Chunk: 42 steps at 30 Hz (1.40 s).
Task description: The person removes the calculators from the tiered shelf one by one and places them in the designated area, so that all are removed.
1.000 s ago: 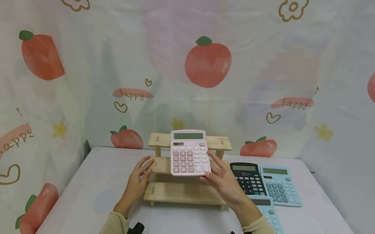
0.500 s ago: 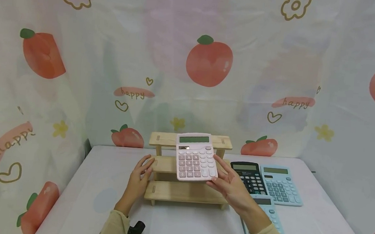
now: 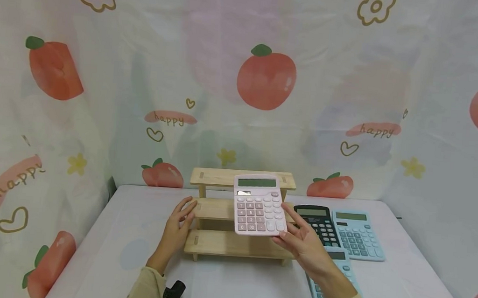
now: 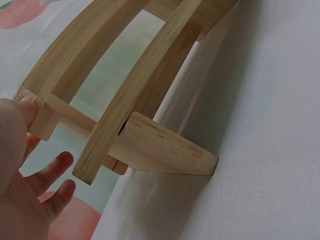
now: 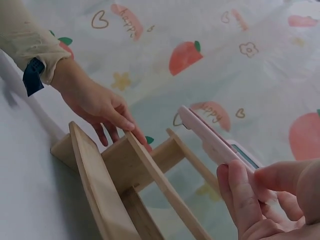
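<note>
A pink calculator point(image 3: 259, 206) is held up in front of the wooden tiered rack point(image 3: 235, 245), its screen and keys facing me. My right hand point(image 3: 308, 246) pinches it at the lower right corner, thumb in front and fingers behind; the right wrist view shows the calculator point(image 5: 215, 137) edge-on, apart from the rack. At the rack's left side, my left hand point(image 3: 176, 232) holds the end of the middle shelf between thumb and forefinger. In the left wrist view the other fingers point(image 4: 52, 175) of that hand hang loose beside the shelf end.
Right of the rack lie a black calculator point(image 3: 320, 224) and a light blue one point(image 3: 358, 235), side by side. Another light blue calculator point(image 3: 341, 264) lies nearer, partly covered by the right forearm. A fruit-printed cloth point(image 3: 261, 136) hangs behind the white table point(image 3: 139, 234).
My right hand has carried the pink calculator to the right and slightly down across the front of the rack. The left hand has stayed at the middle shelf's end.
</note>
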### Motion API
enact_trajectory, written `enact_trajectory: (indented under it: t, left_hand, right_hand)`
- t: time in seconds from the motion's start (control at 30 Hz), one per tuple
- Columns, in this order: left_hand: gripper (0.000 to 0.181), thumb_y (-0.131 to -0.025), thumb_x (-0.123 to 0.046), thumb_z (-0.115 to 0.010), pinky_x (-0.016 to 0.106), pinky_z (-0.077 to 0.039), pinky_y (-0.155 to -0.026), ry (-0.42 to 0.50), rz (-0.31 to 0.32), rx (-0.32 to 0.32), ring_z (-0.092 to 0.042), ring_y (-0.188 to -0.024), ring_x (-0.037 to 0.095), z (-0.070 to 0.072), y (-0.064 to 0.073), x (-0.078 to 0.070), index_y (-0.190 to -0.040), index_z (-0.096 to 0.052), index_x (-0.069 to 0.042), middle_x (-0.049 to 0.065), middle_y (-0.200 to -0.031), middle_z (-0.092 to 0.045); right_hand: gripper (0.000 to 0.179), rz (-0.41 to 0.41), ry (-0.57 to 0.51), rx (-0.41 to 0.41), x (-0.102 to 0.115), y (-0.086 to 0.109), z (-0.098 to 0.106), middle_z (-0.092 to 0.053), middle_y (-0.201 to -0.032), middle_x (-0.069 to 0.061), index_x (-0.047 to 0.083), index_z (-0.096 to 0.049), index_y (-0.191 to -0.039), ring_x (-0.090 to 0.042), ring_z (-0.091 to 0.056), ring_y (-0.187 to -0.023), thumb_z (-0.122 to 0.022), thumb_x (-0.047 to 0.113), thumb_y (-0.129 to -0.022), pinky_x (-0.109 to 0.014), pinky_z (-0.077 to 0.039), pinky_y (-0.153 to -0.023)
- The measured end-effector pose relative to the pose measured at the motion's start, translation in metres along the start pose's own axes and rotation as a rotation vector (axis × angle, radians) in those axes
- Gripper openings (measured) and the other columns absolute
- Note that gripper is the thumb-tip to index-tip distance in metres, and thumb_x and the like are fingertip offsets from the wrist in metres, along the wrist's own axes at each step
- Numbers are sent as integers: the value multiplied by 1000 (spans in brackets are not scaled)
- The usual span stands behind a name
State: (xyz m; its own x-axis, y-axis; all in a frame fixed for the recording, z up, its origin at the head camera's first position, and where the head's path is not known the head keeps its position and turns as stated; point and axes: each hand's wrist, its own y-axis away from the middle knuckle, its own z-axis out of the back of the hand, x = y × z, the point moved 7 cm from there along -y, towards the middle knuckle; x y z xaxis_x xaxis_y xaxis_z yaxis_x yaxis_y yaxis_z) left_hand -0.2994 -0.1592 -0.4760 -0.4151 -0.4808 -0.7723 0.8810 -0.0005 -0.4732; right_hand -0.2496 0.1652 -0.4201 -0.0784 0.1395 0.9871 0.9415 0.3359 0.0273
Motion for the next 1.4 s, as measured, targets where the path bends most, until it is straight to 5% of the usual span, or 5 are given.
enact_trajectory:
  t: [0.2, 0.47, 0.77, 1.03, 1.4]
  left_hand:
    - [38, -103, -15, -57, 46, -50, -91, 3, -5, 2, -49, -139, 41, -1, -1, -2, -139, -60, -2, 16, -154, -48]
    - [38, -103, -14, -56, 46, -50, -91, 8, -7, 9, -49, -139, 41, -4, -1, -4, -139, -60, -1, 17, -153, -48]
    - [39, -104, -14, -56, 53, -50, -93, 14, -5, 19, -49, -138, 42, -5, 0, -3, -141, -59, -1, 17, -154, -47]
    - [39, -104, -15, -56, 51, -50, -92, 19, 4, 17, -49, -139, 43, -5, 0, 0, -141, -59, -2, 16, -155, -47]
    - [39, -103, -15, -57, 46, -51, -92, 7, 12, -6, -49, -139, 41, 1, 0, -1, -140, -60, -2, 15, -154, -48]
  right_hand:
    - [80, 1, -13, 9, -6, 10, 11, -24, -163, -25, 20, -9, -165, -12, -67, -118, -54, -1, -101, -27, -55, -96]
    - [82, -40, 13, -23, -16, 25, 30, -26, -162, -24, 23, -9, -164, -13, -66, -121, -57, 3, -101, -31, -54, -99]
    - [84, -61, 12, -16, -24, 37, 47, -48, -145, 2, 19, -3, -165, -13, -66, -120, -57, 5, -101, -29, -55, -98]
    - [83, -115, 41, -68, -29, 46, 63, -45, -150, -4, 21, -5, -165, -11, -67, -118, -56, 3, -101, -30, -54, -99]
    - [84, -84, -25, -11, -31, 55, 77, -56, -131, 15, 17, 4, -164, -10, -67, -118, -52, 3, -103, -31, -54, -99]
